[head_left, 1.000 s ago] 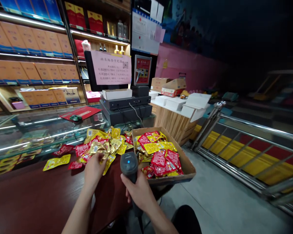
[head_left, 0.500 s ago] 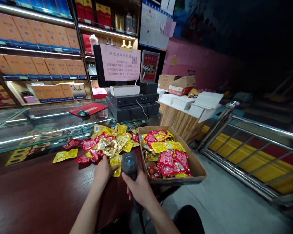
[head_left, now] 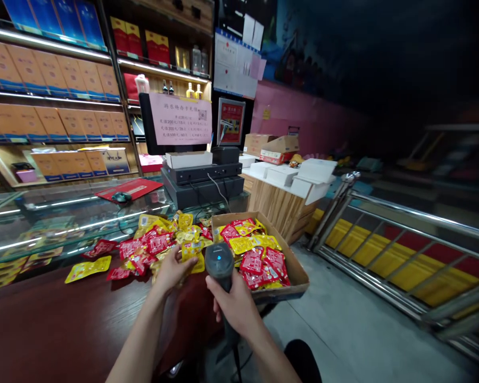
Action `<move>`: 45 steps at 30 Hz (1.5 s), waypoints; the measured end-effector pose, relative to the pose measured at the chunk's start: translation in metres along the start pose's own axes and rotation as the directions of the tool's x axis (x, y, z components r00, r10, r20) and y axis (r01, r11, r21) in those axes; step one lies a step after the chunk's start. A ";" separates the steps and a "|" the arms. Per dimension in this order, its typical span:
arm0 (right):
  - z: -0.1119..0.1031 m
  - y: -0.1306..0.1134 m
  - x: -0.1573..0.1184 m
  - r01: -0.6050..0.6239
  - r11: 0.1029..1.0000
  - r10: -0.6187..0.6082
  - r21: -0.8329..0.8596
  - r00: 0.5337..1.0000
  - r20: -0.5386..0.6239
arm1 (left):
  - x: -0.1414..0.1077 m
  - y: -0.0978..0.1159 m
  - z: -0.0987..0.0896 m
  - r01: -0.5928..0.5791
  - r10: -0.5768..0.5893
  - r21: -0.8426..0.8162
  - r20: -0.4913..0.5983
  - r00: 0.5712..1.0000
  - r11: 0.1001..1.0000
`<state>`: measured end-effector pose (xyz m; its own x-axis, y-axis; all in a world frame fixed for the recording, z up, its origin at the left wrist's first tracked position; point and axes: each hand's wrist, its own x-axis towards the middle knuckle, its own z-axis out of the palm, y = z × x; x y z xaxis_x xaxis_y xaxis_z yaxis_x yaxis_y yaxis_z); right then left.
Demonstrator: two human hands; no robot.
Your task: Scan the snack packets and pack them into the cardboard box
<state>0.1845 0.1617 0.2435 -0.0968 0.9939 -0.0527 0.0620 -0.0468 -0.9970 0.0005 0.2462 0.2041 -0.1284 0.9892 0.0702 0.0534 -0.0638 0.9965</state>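
My right hand is wrapped round the handle of a dark barcode scanner with a small blue light on its head. Just left of it, my left hand pinches a yellow packet at the near side of a loose pile. That pile of red packets, with yellow and gold ones among them, lies on the dark red counter. A single yellow packet lies at the pile's left. Right of the scanner stands an open cardboard box holding red and yellow packets.
Behind the pile are a glass display counter, a red mat with a mouse, and a monitor with a pink notice. White boxes sit on a wooden cabinet. A metal railing runs along the right.
The camera view has shifted, moving the scene left and slightly down. My left hand has lifted a yellow packet from the pile's near edge. The scanner remains in my right hand.
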 end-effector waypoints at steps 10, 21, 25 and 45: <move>-0.043 -0.034 -0.005 0.092 0.996 -0.090 0.010 0.984 -0.153 | 0.027 0.069 0.105 -0.072 0.150 -0.275 0.274 0.950 0.959; -0.064 -0.036 -0.011 0.083 0.996 -0.073 0.028 0.962 -0.263 | 0.028 0.070 0.145 -0.039 0.162 -0.311 0.382 0.910 0.950; -0.066 -0.037 -0.012 0.072 0.997 -0.066 0.013 0.960 -0.272 | 0.028 0.072 0.146 -0.031 0.162 -0.323 0.389 0.907 0.946; -0.069 -0.031 -0.009 0.066 0.997 -0.053 0.039 0.960 -0.275 | 0.033 0.065 0.150 -0.004 0.134 -0.299 0.414 0.900 0.954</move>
<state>0.2516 0.1608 0.2786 0.1768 0.9841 0.0177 0.0163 0.0151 -0.9998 0.1481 0.2943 0.2641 0.3017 0.9366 0.1779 -0.2443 -0.1044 0.9641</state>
